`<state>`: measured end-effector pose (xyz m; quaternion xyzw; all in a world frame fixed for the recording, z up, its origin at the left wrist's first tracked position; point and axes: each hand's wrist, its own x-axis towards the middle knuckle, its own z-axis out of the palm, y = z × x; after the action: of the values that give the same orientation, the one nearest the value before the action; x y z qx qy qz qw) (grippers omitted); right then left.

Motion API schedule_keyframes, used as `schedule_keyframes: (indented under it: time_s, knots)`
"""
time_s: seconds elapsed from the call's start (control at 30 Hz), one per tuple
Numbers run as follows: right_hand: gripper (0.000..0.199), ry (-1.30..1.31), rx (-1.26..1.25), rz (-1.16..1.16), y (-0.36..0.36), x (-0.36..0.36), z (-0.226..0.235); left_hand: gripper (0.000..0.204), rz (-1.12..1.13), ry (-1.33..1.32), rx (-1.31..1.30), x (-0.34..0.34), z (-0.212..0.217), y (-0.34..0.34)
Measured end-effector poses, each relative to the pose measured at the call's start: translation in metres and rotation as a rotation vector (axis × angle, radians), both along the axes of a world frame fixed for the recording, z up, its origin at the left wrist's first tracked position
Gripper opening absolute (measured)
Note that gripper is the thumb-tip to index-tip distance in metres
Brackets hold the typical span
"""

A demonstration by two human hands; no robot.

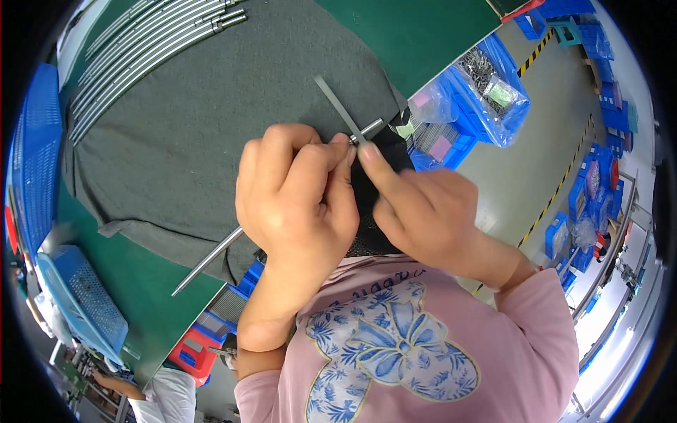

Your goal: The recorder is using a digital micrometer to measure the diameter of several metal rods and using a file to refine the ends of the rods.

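Fingertips pinching together, I'm gripping the thin metal rod (211, 258) in my left hand (296, 204) over the grey cloth (176, 127) while my right hand (430, 211) is clasping the flat grey strip (337, 106), keeping both steady and aligned at the rod's tip.

A green workbench (423, 28) carries a dark grey felt mat (176, 134) with a row of long metal rods (148, 35) at its far edge. Blue plastic baskets (32, 155) stand at the left (one perforated, lower down). To the right, a pale grey floor (522, 162) bears yellow-and-black striped tape (557, 187), with blue bins (486, 92) lined in clear bags.
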<state>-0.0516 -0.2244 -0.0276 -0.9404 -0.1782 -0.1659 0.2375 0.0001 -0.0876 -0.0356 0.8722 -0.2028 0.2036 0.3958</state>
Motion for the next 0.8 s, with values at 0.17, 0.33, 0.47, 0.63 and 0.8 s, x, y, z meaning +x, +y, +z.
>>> schedule_keyframes:
  time_s: [0.17,0.33,0.47,0.63,0.8]
  knots:
    - [0.051,0.103,0.032,0.097,-0.028,-0.041,-0.001,0.014,-0.007,0.03,0.013,-0.001,0.001,0.002]
    - [0.051,0.028,0.1,0.096,-0.037,-0.049,-0.018,0.015,-0.025,0.035,0.031,-0.001,0.003,0.004]
    - [0.049,-0.07,0.183,0.013,-0.029,-0.042,-0.031,0.016,-0.026,0.059,0.013,-0.001,0.004,0.004]
    - [0.048,-0.045,0.19,-0.069,-0.032,-0.025,-0.028,0.016,-0.001,0.146,-0.01,-0.003,0.008,0.003]
    - [0.05,-0.069,0.236,-0.085,-0.035,-0.018,-0.036,0.015,-0.025,0.156,0.005,-0.002,0.009,0.004]
